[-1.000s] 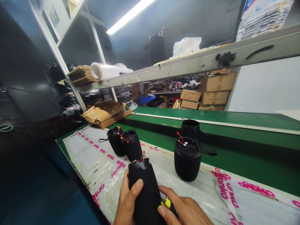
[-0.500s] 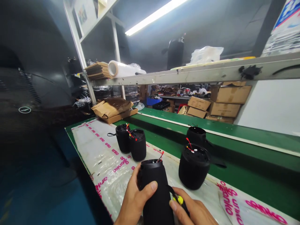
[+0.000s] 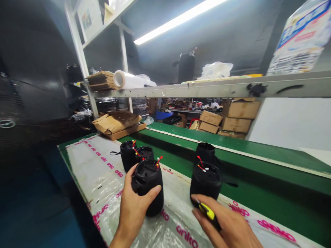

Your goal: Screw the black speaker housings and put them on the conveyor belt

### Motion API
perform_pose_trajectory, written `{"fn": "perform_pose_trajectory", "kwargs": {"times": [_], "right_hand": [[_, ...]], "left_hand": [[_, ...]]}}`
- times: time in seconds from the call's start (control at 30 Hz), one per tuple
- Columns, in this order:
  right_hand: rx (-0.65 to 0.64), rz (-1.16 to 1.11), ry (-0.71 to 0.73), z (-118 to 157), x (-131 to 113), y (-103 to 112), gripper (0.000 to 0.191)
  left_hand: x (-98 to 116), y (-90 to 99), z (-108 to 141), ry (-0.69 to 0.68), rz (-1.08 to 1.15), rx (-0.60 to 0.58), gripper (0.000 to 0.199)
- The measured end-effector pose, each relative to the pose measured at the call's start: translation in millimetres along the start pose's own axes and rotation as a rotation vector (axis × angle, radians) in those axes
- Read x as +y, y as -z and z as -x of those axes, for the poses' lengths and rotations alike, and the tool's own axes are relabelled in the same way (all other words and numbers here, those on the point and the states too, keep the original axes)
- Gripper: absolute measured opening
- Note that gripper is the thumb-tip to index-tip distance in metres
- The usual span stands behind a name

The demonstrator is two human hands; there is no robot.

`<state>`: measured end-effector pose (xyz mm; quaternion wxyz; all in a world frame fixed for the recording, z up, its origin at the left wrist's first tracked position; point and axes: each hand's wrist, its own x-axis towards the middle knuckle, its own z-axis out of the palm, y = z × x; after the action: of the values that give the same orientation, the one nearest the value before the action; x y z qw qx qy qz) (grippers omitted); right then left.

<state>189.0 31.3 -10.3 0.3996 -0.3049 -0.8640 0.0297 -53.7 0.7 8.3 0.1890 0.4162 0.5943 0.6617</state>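
My left hand [image 3: 141, 201] grips a black cylindrical speaker housing [image 3: 152, 193] from its left side, thumb across the front. A short red lead stands up from its open top. In my right hand [image 3: 222, 220] is a yellow and black utility knife [image 3: 208, 212], its metal tip pointing up and left. That hand is just in front of another black housing [image 3: 206, 181], which also has a red lead on top. Behind the held one are two more housings, one at the left with a strap [image 3: 127, 156] and one partly hidden [image 3: 144, 151]. Farther back on the right is another housing [image 3: 205, 150].
Plastic sheeting with pink print [image 3: 103, 160] covers the near bench. Beyond it runs a green surface [image 3: 176, 148]. A flat carton with brown paper [image 3: 119, 125] lies at the far left. A metal shelf [image 3: 170, 91] crosses above, carrying a plastic film roll [image 3: 131, 81].
My left hand has moved the housing left and farther away, toward the other housings. My right hand with the knife has come away from the housing's side and moved right.
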Motion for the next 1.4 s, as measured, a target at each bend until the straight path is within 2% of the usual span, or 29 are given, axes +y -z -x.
{"fn": "perform_pose_trajectory", "kwargs": {"times": [0.07, 0.13, 0.2, 0.3, 0.43, 0.57, 0.67, 0.7, 0.77, 0.87, 0.93, 1.0, 1.03, 1.1, 1.13, 1.2, 1.23, 1.33, 1.4], "right_hand": [[0.084, 0.138, 0.026, -11.8, 9.8, 14.6, 0.027], [0.146, 0.322, -0.014, -17.7, 19.9, 25.0, 0.027], [0.140, 0.448, -0.047, -18.0, 28.5, 30.3, 0.028], [0.055, 0.464, -0.053, -14.6, 37.7, 30.8, 0.028], [-0.017, 0.363, -0.106, -18.0, 43.4, 29.9, 0.025], [-0.107, 0.070, -0.186, -27.0, 41.3, 39.4, 0.011], [-0.160, -0.121, -0.217, -29.0, 33.6, 52.3, 0.007], [-0.173, -0.169, -0.235, -28.6, 30.1, 56.4, 0.008], [-0.198, -0.308, -0.311, -26.7, 22.4, 62.9, 0.014], [-0.283, -0.658, -0.480, -22.8, 10.5, 66.2, 0.028], [-0.356, -0.878, -0.564, -20.2, 3.3, 64.8, 0.033], [-0.402, -1.011, -0.590, -18.2, -2.5, 61.8, 0.035], [-0.413, -1.049, -0.590, -17.5, -4.9, 59.8, 0.035], [-0.444, -1.097, -0.571, -16.7, -8.4, 54.9, 0.033], [-0.462, -1.100, -0.554, -16.4, -9.6, 52.2, 0.032], [-0.421, -1.012, -0.521, -15.4, -11.1, 47.3, 0.030], [-0.359, -0.901, -0.504, -14.4, -11.7, 45.8, 0.030], [-0.173, -0.420, -0.448, -7.9, -13.8, 47.0, 0.031], [-0.193, -0.218, -0.408, -1.2, -15.6, 50.2, 0.029]], "left_hand": [[-5.6, -15.8, -3.3, -0.025, -0.023, 0.061, 0.083], [-14.2, -32.3, -5.3, -0.073, -0.048, 0.115, 0.083], [-24.9, -45.9, -7.7, -0.144, -0.094, 0.170, 0.084], [-39.9, -56.3, -12.9, -0.246, -0.207, 0.223, 0.087], [-47.5, -53.7, -13.2, -0.316, -0.344, 0.213, 0.090], [-39.8, -45.3, 6.1, -0.391, -0.399, 0.244, 0.092], [-28.5, -41.9, 30.0, -0.620, -0.357, 0.291, 0.085], [-24.3, -41.9, 37.5, -0.697, -0.322, 0.275, 0.079], [-15.5, -43.1, 49.7, -0.760, -0.248, 0.150, 0.064], [-1.6, -44.9, 59.6, -0.735, -0.176, -0.034, 0.048], [7.5, -44.1, 62.1, -0.657, -0.125, -0.052, 0.052], [15.4, -41.8, 62.7, -0.432, -0.053, -0.100, 0.059], [18.7, -40.7, 62.5, -0.264, 0.010, -0.188, 0.064], [23.5, -39.6, 61.6, 0.054, 0.203, -0.457, 0.074], [25.0, -39.6, 61.0, 0.165, 0.319, -0.606, 0.078], [26.3, -40.0, 59.4, 0.258, 0.490, -0.817, 0.079], [26.1, -39.9, 58.6, 0.248, 0.509, -0.851, 0.075], [23.1, -37.6, 55.9, 0.184, 0.369, -0.758, 0.061], [19.9, -35.3, 54.7, 0.170, 0.260, -0.671, 0.060]]}}
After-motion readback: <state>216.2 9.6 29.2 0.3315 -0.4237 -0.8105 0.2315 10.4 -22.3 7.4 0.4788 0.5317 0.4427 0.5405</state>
